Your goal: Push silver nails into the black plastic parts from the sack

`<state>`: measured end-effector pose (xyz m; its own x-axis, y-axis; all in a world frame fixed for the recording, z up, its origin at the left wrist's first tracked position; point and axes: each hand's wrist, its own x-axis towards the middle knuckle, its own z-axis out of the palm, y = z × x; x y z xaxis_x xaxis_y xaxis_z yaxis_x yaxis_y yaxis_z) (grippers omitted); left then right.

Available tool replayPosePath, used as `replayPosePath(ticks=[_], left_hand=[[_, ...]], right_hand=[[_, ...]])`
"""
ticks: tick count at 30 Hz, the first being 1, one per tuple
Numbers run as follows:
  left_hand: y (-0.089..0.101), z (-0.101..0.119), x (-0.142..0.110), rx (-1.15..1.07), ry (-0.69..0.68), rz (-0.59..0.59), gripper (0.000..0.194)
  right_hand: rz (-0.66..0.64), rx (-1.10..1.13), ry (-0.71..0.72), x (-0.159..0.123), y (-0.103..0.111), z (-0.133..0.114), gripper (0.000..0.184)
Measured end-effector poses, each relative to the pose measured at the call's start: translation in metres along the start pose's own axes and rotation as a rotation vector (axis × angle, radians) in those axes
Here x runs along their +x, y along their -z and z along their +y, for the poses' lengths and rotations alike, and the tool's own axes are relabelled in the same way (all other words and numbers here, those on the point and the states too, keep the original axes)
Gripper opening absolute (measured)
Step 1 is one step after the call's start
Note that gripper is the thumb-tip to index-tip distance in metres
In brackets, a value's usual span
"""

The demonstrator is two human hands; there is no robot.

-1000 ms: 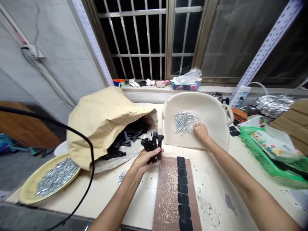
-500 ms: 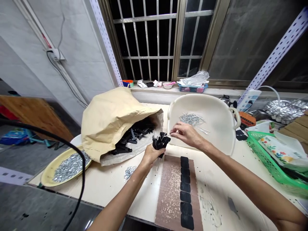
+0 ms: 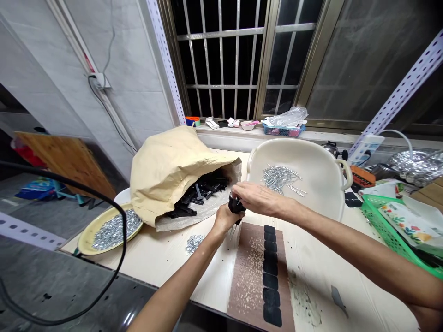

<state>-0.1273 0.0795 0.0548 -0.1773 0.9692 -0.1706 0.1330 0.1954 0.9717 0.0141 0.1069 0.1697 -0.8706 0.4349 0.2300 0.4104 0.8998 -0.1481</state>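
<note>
My left hand (image 3: 225,218) is closed around a bunch of black plastic parts (image 3: 236,205), with thin metal pins (image 3: 233,231) sticking out below. Directly over the bunch, my right hand (image 3: 254,197) has its fingers pressed together at the top of the parts; what they pinch is hidden. More black plastic parts (image 3: 198,195) spill from the mouth of a tan paper sack (image 3: 173,161) to the left. Loose metal pins (image 3: 278,178) lie in a cream basin (image 3: 314,161) behind my right hand.
A brown board (image 3: 247,276) with a row of black pads (image 3: 270,266) lies in front. At left are a yellow dish (image 3: 90,248) of small metal pieces and a small metal pile (image 3: 194,243). A green basket (image 3: 384,226) stands right; a black cable (image 3: 123,240) hangs in the left foreground.
My right hand has moved left from beside the bunch onto its top; the thin metal pin seen in its fingers is now hidden. The camera view has shifted slightly.
</note>
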Motion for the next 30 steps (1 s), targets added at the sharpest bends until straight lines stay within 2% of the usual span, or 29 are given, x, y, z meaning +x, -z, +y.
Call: replayPosePath(ticks=[2,3,5,6,8,10,12,15,17,20,24,27,30], left_hand=[[0.001,0.003,-0.002,-0.161,0.069,-0.051,0.028],[0.002,0.004,-0.002,-0.235,0.103,-0.062,0.033],[0.003,0.006,0.000,-0.343,0.123,-0.024,0.039],[0.002,0.007,0.001,-0.374,0.093,0.021,0.040],[-0.001,0.010,0.003,-0.376,-0.034,0.106,0.040],[-0.004,0.015,0.001,-0.288,-0.194,0.161,0.038],[-0.006,0.023,-0.005,-0.158,-0.326,0.213,0.037],[-0.006,0.036,-0.016,-0.074,-0.474,0.243,0.042],[-0.004,0.040,-0.018,-0.081,-0.534,0.207,0.045],[0.000,0.037,-0.009,-0.088,-0.516,0.140,0.044],[0.005,0.029,0.004,-0.105,-0.493,0.029,0.047],[0.010,0.031,0.004,-0.187,-0.475,-0.103,0.047],[0.014,0.035,-0.001,-0.261,-0.347,-0.162,0.044]], right_hand=[[0.122,0.054,-0.012,-0.002,0.000,0.001,0.040],[0.223,0.100,-0.072,-0.004,-0.003,0.003,0.053],[0.418,0.271,-0.305,-0.008,-0.016,0.009,0.077],[0.473,0.408,-0.441,-0.010,-0.025,0.011,0.085],[0.484,0.772,-0.619,-0.010,-0.048,0.012,0.090],[0.458,1.135,-0.613,-0.006,-0.068,0.007,0.081],[0.513,1.363,-0.540,-0.001,-0.078,-0.002,0.064],[0.672,1.495,-0.503,0.007,-0.077,-0.016,0.049],[0.754,1.572,-0.514,0.013,-0.075,-0.020,0.044],[0.838,1.704,-0.571,0.022,-0.079,-0.017,0.039],[0.863,1.787,-0.643,0.030,-0.093,-0.008,0.039],[0.985,1.706,-0.529,0.032,-0.097,-0.005,0.042],[1.143,1.485,-0.436,0.032,-0.095,-0.007,0.043]])
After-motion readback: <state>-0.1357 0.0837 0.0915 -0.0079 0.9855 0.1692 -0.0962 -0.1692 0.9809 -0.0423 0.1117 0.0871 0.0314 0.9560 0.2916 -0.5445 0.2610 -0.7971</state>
